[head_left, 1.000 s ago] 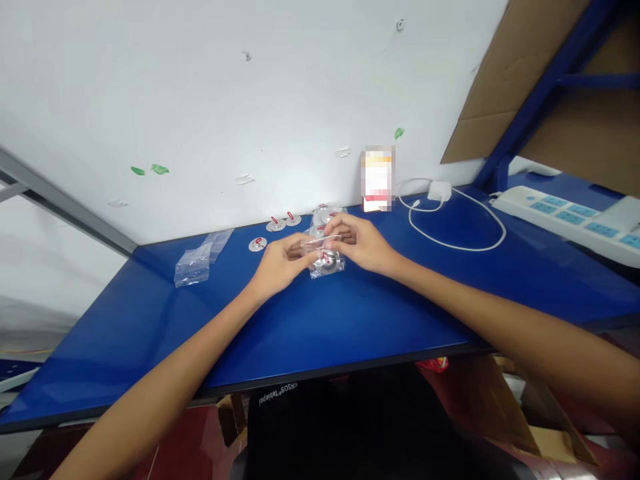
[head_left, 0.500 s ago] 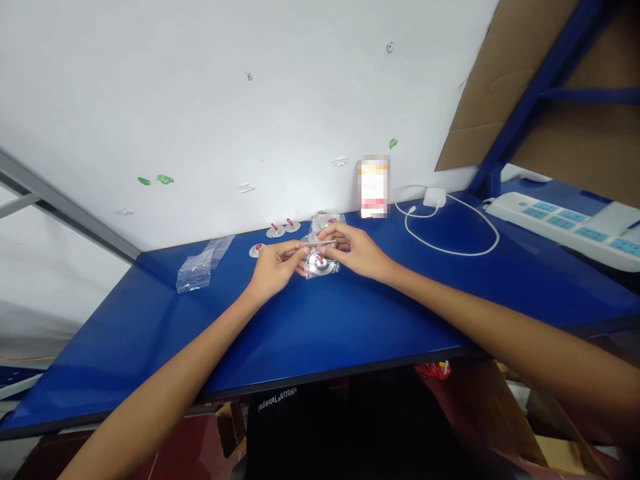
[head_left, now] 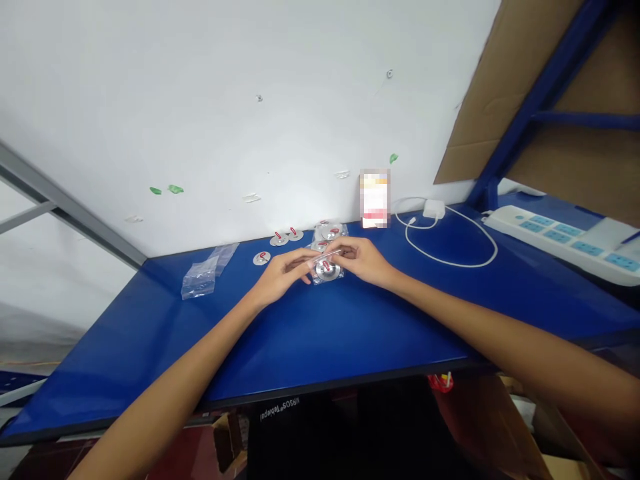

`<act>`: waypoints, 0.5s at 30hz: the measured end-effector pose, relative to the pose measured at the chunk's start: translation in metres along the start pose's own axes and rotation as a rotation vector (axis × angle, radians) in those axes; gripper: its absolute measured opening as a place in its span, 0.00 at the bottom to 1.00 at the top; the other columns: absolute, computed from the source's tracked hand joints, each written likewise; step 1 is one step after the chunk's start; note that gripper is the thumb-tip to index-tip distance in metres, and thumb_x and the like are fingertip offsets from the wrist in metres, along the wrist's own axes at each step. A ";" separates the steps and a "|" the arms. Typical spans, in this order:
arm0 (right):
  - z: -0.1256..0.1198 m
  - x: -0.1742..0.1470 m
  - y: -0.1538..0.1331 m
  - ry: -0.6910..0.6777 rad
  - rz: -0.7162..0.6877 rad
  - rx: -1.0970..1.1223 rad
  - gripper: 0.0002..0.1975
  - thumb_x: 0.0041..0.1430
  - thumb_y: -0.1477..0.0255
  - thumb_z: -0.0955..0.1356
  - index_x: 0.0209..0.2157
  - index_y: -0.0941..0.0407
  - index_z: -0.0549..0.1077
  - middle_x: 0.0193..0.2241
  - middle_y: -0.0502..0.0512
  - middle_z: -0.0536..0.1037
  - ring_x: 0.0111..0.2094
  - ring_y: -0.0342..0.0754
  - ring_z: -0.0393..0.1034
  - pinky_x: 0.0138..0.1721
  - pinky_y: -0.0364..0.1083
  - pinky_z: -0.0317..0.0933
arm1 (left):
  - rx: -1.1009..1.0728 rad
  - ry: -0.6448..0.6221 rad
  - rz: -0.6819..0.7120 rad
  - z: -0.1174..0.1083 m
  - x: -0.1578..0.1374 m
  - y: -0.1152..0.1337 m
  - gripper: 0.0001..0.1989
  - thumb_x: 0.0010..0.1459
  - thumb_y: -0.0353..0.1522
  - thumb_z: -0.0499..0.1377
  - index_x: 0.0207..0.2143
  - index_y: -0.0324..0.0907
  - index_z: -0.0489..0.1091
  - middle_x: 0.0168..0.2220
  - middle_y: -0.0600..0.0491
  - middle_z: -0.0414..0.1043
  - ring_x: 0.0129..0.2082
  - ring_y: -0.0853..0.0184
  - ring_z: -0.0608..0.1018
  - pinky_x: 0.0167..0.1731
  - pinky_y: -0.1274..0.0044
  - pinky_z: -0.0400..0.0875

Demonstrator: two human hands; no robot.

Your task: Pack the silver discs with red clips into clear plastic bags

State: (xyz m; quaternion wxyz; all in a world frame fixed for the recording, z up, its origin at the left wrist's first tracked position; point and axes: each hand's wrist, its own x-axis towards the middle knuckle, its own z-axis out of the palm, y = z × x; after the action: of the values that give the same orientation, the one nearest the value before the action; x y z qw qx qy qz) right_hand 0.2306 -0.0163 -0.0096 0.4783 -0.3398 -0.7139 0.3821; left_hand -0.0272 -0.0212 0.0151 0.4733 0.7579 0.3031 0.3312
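Observation:
Both hands pinch the top edge of a clear plastic bag (head_left: 327, 276). Inside it sits a round silver disc (head_left: 320, 272) with a red loop on its face. My left hand (head_left: 283, 275) has its fingers closed on the bag's left corner, and my right hand (head_left: 364, 261) grips the right corner. Just behind the hands lie more bagged discs (head_left: 330, 231), partly hidden by my fingers. Left of them, a loose silver disc (head_left: 261, 259) with a red loop rests on the table. Further back are two more loose discs (head_left: 295, 235), close together by the wall.
Several flat clear bags (head_left: 200, 278) lie on the blue table (head_left: 150, 333) at left. A lit phone (head_left: 375, 199) leans against the white wall. To its right are a white charger with cable (head_left: 434, 209) and a long power strip (head_left: 560, 233).
The view has tilted slightly, so the scene sits a little lower. Both hands still grip the bag, whose upper edge now slants up towards the right.

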 end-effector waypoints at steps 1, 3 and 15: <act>0.000 0.000 0.001 0.000 0.004 0.002 0.07 0.63 0.68 0.74 0.40 0.53 0.84 0.41 0.55 0.86 0.41 0.52 0.81 0.48 0.53 0.76 | -0.002 -0.001 -0.002 0.000 0.001 -0.001 0.21 0.73 0.45 0.62 0.61 0.44 0.80 0.56 0.44 0.82 0.45 0.60 0.84 0.42 0.71 0.85; -0.001 0.000 0.002 0.001 0.020 0.010 0.08 0.62 0.67 0.75 0.41 0.53 0.85 0.41 0.55 0.87 0.41 0.52 0.82 0.48 0.53 0.76 | -0.001 -0.001 -0.012 0.001 0.003 -0.001 0.22 0.74 0.46 0.61 0.59 0.42 0.81 0.54 0.43 0.82 0.43 0.61 0.84 0.41 0.71 0.85; -0.003 -0.002 -0.006 -0.048 0.133 0.078 0.12 0.64 0.72 0.72 0.46 0.52 0.88 0.36 0.53 0.88 0.29 0.47 0.80 0.35 0.49 0.78 | 0.148 0.094 -0.023 0.002 0.008 -0.004 0.18 0.70 0.46 0.66 0.48 0.41 0.84 0.42 0.48 0.85 0.28 0.68 0.81 0.34 0.74 0.82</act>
State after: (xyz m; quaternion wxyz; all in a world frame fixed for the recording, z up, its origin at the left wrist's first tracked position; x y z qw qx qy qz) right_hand 0.2331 -0.0205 -0.0043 0.4476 -0.3583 -0.6857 0.4483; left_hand -0.0219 -0.0147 0.0127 0.4049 0.7710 0.3572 0.3375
